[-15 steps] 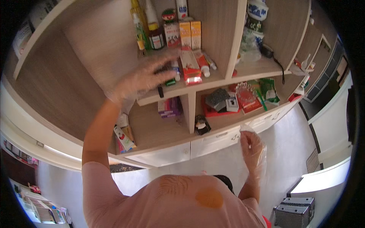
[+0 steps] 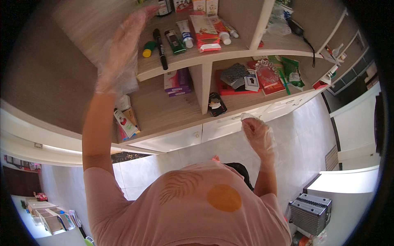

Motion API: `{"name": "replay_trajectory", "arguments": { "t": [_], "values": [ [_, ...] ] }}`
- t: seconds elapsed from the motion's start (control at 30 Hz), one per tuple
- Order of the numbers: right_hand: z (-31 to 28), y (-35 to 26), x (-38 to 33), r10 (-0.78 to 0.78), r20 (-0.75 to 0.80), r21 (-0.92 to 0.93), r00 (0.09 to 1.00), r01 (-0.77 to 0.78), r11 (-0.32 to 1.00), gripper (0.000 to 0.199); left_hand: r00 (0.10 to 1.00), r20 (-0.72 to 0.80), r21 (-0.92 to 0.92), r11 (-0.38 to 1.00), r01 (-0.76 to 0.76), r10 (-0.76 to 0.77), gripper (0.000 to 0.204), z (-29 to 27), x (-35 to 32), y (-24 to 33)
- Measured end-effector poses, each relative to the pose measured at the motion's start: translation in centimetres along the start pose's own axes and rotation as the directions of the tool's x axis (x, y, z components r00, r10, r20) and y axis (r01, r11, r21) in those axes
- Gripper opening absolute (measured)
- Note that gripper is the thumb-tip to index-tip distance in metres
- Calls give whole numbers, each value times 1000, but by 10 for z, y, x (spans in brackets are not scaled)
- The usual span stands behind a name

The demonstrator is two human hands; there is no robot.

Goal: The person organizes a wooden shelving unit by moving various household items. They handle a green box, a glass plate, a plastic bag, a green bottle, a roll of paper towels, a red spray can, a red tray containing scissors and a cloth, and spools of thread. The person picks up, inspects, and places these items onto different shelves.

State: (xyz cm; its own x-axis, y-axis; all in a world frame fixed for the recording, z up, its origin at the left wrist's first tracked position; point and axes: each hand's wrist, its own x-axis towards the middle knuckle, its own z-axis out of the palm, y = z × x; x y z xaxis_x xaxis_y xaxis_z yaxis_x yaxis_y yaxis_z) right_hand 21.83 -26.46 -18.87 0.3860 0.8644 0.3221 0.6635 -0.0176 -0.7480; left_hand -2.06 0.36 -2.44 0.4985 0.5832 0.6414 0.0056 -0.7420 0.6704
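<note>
My left hand (image 2: 123, 47), in a clear plastic glove, reaches over the upper shelf. Its fingers stretch toward a dark bottle (image 2: 164, 7) with a white label; whether they touch it I cannot tell. Beside the hand lie a yellow-and-green small bottle (image 2: 149, 48), a black marker pen (image 2: 160, 48), a dark green pack (image 2: 175, 42) and a white-and-blue tube (image 2: 185, 34). A red-and-white box (image 2: 205, 33) lies to their right. My right hand (image 2: 255, 130), also gloved, is closed in front of the lower drawers; something whitish shows at its fingertips, too unclear to name.
On the lower shelf are purple boxes (image 2: 177, 82), a white tube (image 2: 126, 124), a black small pack (image 2: 216, 104), a red book (image 2: 234, 88) and a glass ashtray (image 2: 266, 71). An upright divider (image 2: 262, 24) splits the upper shelf. A silver case (image 2: 310, 212) stands at the lower right.
My left hand has moved up and left, away from the small items at the shelf edge, uncovering the marker and small bottle. My right hand has shifted up and left. The view has tilted lower.
</note>
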Motion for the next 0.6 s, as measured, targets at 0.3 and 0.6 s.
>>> {"name": "replay_trajectory", "arguments": {
  "t": [0.3,0.6],
  "values": [
    [14,-4,-11,-23,9,-20,1000,23,1000,8,699,-703,-422,868,-262,-131,35,-27,-49,-26],
    [10,-3,-26,111,141,-129,984,-93,987,11,303,138,-558,178,810,-943,52,76,-152,-167]
  ]
}}
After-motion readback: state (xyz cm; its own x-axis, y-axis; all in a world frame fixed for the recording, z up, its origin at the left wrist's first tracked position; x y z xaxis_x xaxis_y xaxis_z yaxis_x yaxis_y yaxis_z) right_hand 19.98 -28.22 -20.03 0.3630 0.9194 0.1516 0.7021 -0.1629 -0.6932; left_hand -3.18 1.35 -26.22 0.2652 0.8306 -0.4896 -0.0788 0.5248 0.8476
